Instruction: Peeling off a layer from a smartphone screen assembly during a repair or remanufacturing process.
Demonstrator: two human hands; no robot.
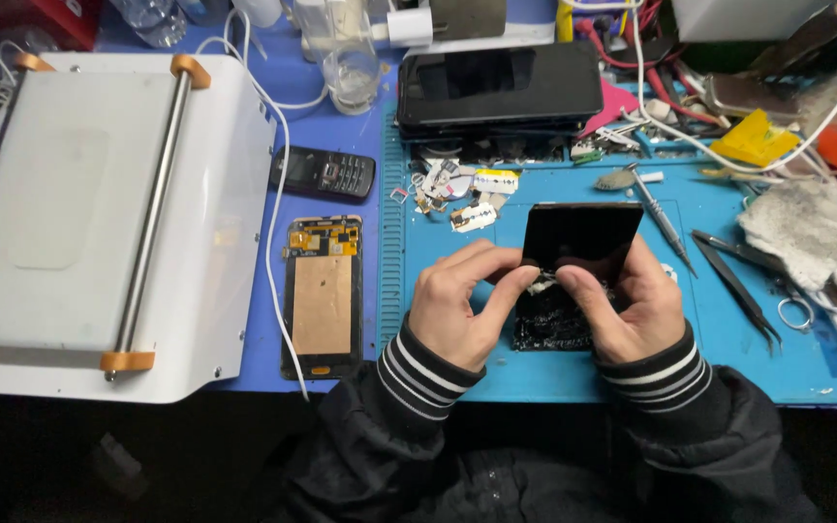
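Observation:
A black phone screen panel (578,237) lies tilted on the blue work mat (554,378), its lower part rough with dark broken residue (546,327). My left hand (457,300) pinches at a small whitish scrap (541,283) on the panel's lower middle. My right hand (627,300) grips the panel's right side, thumb pressing near the same scrap. Both hands wear black sleeves with striped cuffs.
An opened phone frame with a copper-coloured back (323,295) lies left of the mat. A white machine with a metal bar (99,213) fills the left. A black keypad phone (325,172), stacked phones (501,89), tweezers (733,276), a screwdriver (661,215) and a grey cloth (811,232) surround the mat.

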